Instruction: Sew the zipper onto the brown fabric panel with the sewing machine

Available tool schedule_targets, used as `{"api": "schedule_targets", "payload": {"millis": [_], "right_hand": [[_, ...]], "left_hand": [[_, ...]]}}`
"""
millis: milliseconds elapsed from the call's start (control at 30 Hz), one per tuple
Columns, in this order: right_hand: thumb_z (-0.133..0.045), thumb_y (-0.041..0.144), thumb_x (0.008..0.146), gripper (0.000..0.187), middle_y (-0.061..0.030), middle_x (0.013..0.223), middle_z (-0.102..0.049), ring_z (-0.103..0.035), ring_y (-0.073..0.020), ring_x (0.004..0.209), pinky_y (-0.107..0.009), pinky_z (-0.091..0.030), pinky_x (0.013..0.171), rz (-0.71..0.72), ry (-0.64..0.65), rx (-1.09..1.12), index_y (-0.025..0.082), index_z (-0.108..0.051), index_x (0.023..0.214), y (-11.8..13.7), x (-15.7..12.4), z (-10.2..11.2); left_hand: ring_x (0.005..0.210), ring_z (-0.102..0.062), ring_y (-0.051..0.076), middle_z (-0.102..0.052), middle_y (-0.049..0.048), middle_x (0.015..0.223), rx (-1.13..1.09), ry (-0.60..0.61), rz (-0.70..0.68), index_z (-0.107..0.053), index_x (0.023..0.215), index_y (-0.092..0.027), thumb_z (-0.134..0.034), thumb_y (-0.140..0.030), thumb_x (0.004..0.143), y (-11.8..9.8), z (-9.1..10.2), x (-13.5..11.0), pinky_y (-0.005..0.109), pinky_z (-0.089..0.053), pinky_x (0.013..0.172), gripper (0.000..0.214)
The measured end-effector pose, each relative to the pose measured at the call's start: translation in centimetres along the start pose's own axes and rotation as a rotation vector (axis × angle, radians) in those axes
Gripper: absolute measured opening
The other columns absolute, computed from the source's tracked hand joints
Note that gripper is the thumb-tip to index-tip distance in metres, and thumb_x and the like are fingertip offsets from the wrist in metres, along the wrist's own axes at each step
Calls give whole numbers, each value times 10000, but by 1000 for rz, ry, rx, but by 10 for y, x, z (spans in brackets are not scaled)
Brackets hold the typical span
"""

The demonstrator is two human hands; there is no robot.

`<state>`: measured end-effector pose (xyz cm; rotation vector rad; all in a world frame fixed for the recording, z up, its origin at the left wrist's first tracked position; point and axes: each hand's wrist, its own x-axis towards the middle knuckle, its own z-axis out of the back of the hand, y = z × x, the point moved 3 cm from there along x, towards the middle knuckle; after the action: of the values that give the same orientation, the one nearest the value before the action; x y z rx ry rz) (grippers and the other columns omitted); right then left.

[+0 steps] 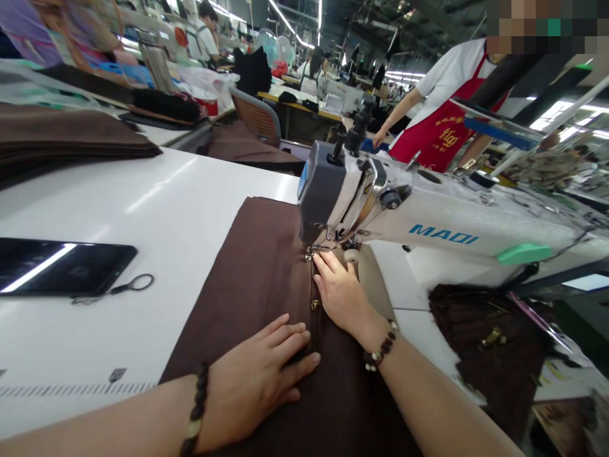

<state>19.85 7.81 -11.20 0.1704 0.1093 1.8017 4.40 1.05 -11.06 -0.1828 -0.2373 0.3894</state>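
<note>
Dark brown fabric (247, 279) lies over the white table and runs under the needle area of a sewing machine (328, 190). A zipper (315, 324) with a brass-coloured slider (314, 304) runs lengthwise along the fabric toward the presser foot (309, 254). My left hand (266, 368) rests flat on the fabric left of the zipper, its fingers spread and the fingertips near the zipper's edge. Close to the presser foot, my right hand (342, 289) lies on the fabric with fingers stretched forward, the fingertips beside the zipper. Neither hand grasps anything visible.
A black phone (61, 266) with a ring strap (137, 284) lies on the table (190, 190) at left. Stacked brown fabric (71, 136) sits behind it. More dark pieces (490, 343) lie at right. A person in a red apron (438, 136) stands beyond the machine.
</note>
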Motion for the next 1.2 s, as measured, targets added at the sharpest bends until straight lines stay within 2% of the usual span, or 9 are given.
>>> {"api": "schedule_targets", "payload": {"millis": [267,400,567,800,1067,1200], "right_hand": [[-296,235,934,368,-103,1296,-468,-490,-199,1097,-430,-310,1002,5,7,-16,154,-406,1276,-6,16,0],[-279,251,938,338,-114,1212,-529,-491,-208,1087,-439,-285,1012,36,-17,-40,151,-467,1201,-12,23,-5],[-270,254,942,317,-106,1082,-607,-508,-213,1051,-427,-285,1002,41,19,-59,148,-538,1073,-19,34,-11],[-268,250,952,325,-89,1029,-629,-551,-166,980,-320,-356,931,53,23,-65,152,-576,975,-22,48,-11],[-231,269,961,365,-72,1010,-633,-543,-154,990,-316,-356,922,67,22,-91,169,-566,1067,-25,49,-13],[-258,225,945,352,-78,920,-651,-575,-166,900,-317,-382,884,66,24,-120,157,-596,1016,-28,53,-18]], "left_hand": [[1141,-483,235,-535,90,1182,-15,2,14,-486,1226,-233,-366,-360,927,14,-2,5,438,-375,1005,347],[1140,-476,232,-527,85,1181,-34,-2,24,-489,1226,-237,-400,-353,917,23,-2,10,438,-347,1023,342],[1132,-477,227,-530,90,1166,-45,16,15,-496,1224,-219,-406,-342,917,31,0,15,432,-334,1029,343],[1138,-469,236,-514,93,1185,-40,28,21,-481,1237,-219,-388,-337,921,40,0,18,433,-335,1025,349],[1134,-464,232,-514,81,1179,-53,28,20,-476,1236,-222,-404,-341,916,42,0,19,426,-323,1030,349],[1127,-463,233,-504,86,1185,-50,35,18,-473,1239,-218,-423,-338,909,46,0,21,426,-319,1031,355]]}}
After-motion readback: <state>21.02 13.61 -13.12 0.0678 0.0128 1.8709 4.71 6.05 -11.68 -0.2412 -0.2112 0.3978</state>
